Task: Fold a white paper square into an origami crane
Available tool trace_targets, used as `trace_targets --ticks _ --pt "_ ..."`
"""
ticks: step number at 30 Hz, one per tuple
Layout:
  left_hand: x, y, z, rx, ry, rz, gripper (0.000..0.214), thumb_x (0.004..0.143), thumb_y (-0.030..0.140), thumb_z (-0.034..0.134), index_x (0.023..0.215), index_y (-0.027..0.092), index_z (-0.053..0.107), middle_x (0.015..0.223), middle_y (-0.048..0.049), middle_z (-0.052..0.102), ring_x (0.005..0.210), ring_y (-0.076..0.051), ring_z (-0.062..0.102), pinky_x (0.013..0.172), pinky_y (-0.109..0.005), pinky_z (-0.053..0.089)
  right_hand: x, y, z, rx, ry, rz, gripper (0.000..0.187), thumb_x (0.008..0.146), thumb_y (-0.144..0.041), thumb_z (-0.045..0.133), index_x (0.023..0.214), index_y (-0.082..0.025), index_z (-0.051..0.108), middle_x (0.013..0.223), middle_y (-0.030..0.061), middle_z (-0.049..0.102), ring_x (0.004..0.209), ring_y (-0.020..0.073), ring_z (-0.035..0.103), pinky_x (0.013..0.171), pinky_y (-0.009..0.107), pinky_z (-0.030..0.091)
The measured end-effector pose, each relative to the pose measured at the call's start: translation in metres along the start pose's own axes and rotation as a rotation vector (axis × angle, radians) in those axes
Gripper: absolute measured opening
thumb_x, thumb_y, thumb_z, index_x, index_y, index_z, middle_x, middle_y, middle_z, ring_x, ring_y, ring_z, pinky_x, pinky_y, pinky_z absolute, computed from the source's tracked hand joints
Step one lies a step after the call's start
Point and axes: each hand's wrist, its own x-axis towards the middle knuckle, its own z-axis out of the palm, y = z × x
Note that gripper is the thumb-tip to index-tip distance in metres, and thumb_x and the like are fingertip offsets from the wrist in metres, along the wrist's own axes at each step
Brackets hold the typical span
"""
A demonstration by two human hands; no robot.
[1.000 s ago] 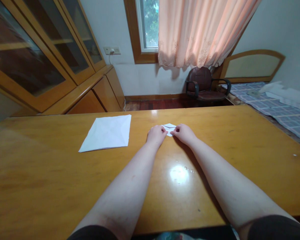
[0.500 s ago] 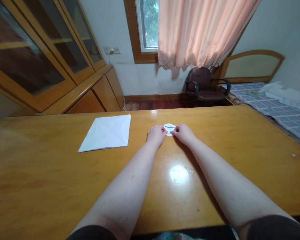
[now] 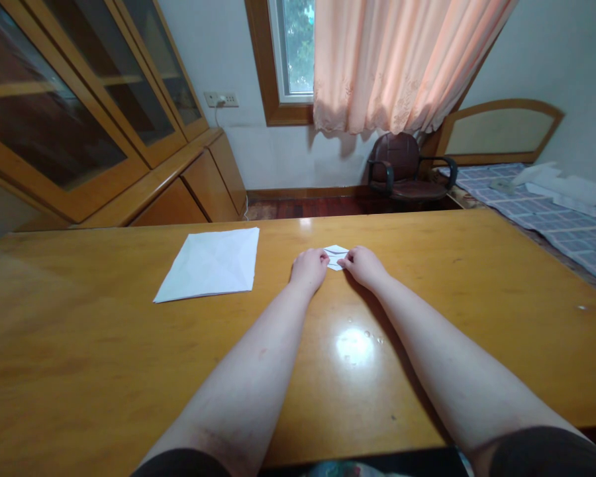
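Observation:
A small folded piece of white paper [image 3: 336, 257] lies near the far edge of the wooden table, its flaps and crease lines showing between my hands. My left hand [image 3: 310, 266] pinches its left side, the fingers curled. On the opposite side, my right hand [image 3: 365, 265] has thumb and fingers closed on the paper's right edge. My hands cover both ends of the paper. To the left, apart from my hands, rests a larger stack of white paper sheets [image 3: 211, 265].
The wooden table [image 3: 104, 371] spans the view, with a few water drops [image 3: 367, 334] in front of my hands. Beyond it stand a brown armchair [image 3: 400, 165], a glass-door cabinet [image 3: 89, 99] and a bed with a checked cover [image 3: 541, 205].
The fingers of my left hand have shifted slightly, and a little more of the folded paper's left part shows. The right hand stays nearly still.

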Motion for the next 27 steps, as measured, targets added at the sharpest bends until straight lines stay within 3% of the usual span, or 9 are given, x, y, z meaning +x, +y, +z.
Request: trace_targets --ticks 10,20,27 --pt "-0.0011 0.0026 -0.0025 0.032 -0.017 0.004 0.020 0.085 0.033 0.052 0.088 0.022 0.070 0.094 -0.0064 0.070 0.088 -0.020 0.061 0.079 -0.030 0.044 -0.0020 0.0058 -0.0098 0.102 -0.101 -0.041 0.023 0.076 -0.038 0.063 0.067 -0.017 0.066 0.069 0.0042 0.066 0.060 0.0133 0.055 0.054 0.024 0.033" --pt "-0.0033 0.0049 -0.0066 0.092 -0.033 0.030 0.019 0.084 0.030 0.052 0.088 0.023 0.069 0.097 -0.0077 0.069 0.089 -0.022 0.060 0.082 -0.032 0.045 -0.0005 0.0058 -0.0075 0.053 -0.057 -0.032 0.024 0.079 -0.039 0.060 0.070 -0.018 0.066 0.079 0.0059 0.067 0.068 0.0153 0.055 0.056 0.024 0.032" --pt "-0.0048 0.0081 -0.0085 0.145 -0.078 0.046 0.024 0.085 0.031 0.049 0.088 0.021 0.070 0.091 -0.0093 0.070 0.088 -0.024 0.060 0.082 -0.035 0.044 0.0015 0.0081 -0.0047 0.041 -0.028 -0.129 0.024 0.084 -0.036 0.056 0.072 -0.017 0.065 0.080 0.0068 0.064 0.073 0.0157 0.054 0.062 0.024 0.034"
